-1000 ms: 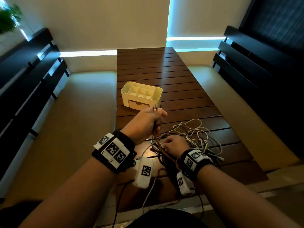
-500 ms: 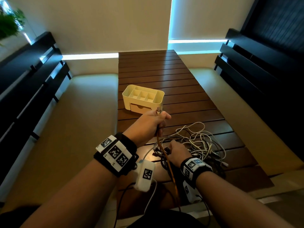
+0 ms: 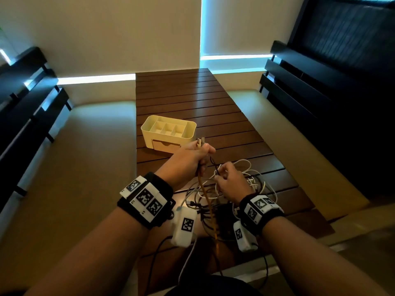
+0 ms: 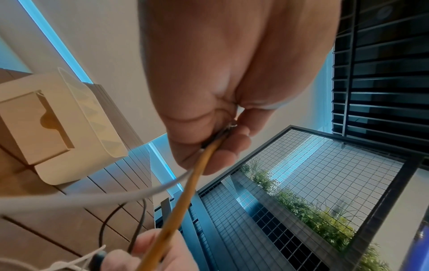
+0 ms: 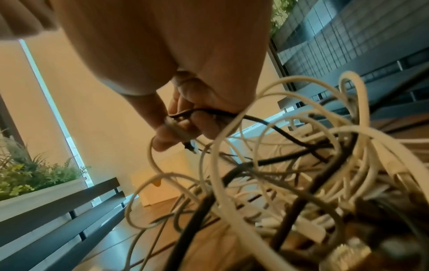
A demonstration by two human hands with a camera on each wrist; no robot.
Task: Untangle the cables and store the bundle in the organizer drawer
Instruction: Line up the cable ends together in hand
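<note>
The job is only started: the left hand [image 3: 188, 161] squeezes the orange cable [image 3: 208, 201] and some plug ends, the right hand [image 3: 232, 180] pinches a thin black cable [image 5: 274, 126], and the big messy cable pile [image 3: 252, 184] sits on the wooden table [image 3: 192, 92] near the organizer [image 3: 168, 133], whose drawer [image 3: 164, 145] looks closed.

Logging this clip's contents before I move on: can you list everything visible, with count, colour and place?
organizer: one, cream, on the table's left side, drawer shut
orange cable: one, rising from the tangle into the left hand
cable tangle: count unclear, white and black, near end of table
table: one, dark brown slats, centre
benches: dark, both sides
wrist bands: two, black with white markers
left hand: grip on orange cable
right hand: pinching a thin black cable
</note>
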